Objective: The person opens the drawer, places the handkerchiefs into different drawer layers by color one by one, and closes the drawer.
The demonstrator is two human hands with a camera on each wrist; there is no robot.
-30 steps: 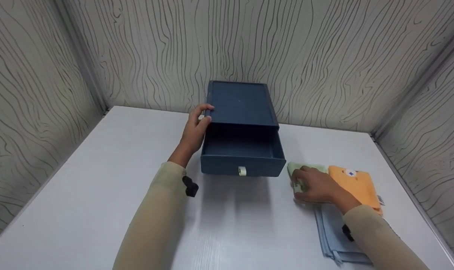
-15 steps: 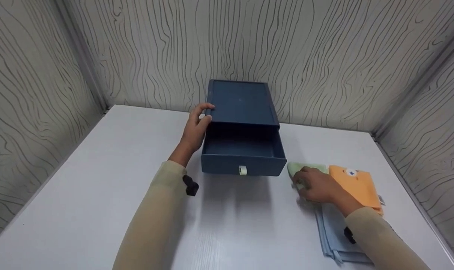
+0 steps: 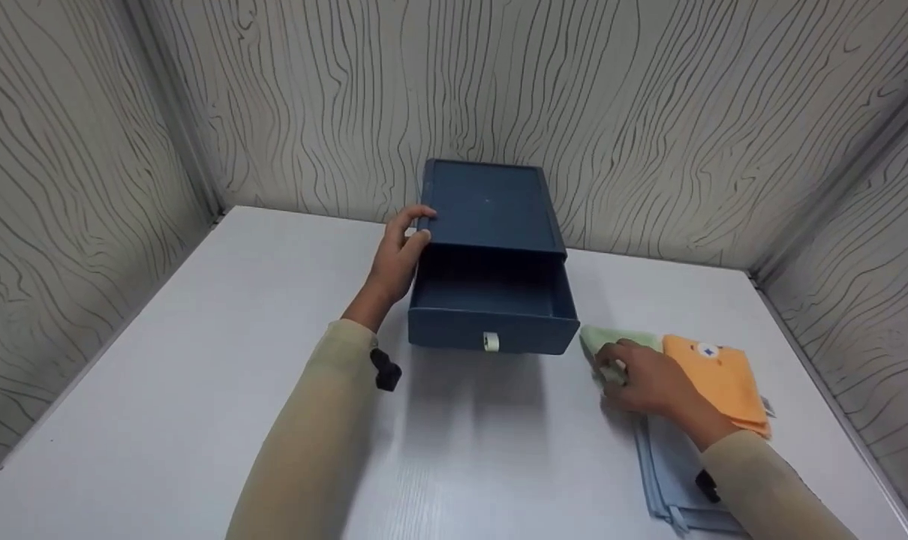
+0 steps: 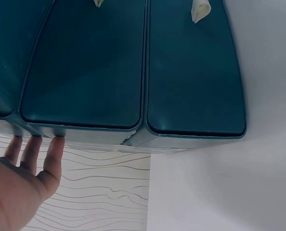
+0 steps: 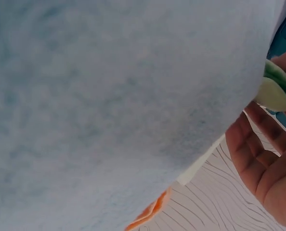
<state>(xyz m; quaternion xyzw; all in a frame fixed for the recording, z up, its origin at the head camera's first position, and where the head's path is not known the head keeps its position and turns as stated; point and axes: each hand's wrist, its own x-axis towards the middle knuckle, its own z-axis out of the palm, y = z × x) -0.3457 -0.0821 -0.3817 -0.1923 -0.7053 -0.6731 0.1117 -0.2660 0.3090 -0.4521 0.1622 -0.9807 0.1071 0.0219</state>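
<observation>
A dark blue drawer cabinet (image 3: 491, 202) stands against the back wall, its top drawer (image 3: 491, 330) pulled out and bare inside. My left hand (image 3: 395, 259) rests on the cabinet's left side near the top front edge; in the left wrist view its extended fingers (image 4: 54, 156) touch the side wall. To the right of the drawer, my right hand (image 3: 645, 379) pinches a fold of a green cloth (image 3: 619, 337) between thumb and fingers. In the right wrist view the green cloth (image 5: 278, 94) shows between thumb and fingers, partly behind a close, blurred blue cloth (image 5: 109, 106).
An orange folded cloth (image 3: 713, 379) with a blue-and-white eye motif lies right of the green one. A light blue folded cloth (image 3: 679, 472) lies nearer, under the right forearm. The drawer front has a pale pull tab (image 3: 491, 342). Wood-patterned walls enclose the white table (image 3: 161, 360).
My right thumb has drawn in towards the fingers, gathering a fold of the green cloth, and the hand has shifted slightly. The left hand keeps its place on the cabinet. The head view has shifted slightly.
</observation>
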